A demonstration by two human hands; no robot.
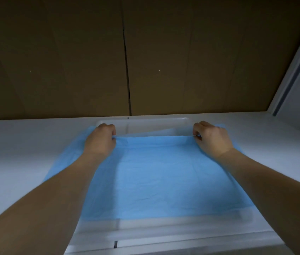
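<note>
We pinch the far edge of the blue sheet (154,177): left hand (102,139) and right hand (212,139) at opposite ends, fingers curled on it. Likely to pull it taut and square over the white tray (154,124) on the desk (16,144).

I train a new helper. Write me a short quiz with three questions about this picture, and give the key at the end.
1. True or false: the left grip and the right grip both pinch the far edge of the sheet.
2. What rises behind the white table? A. a window B. brown cardboard C. a bookshelf
3. Missing word: the sheet's colour is ___.
Key: 1 true; 2 B; 3 blue.
</note>
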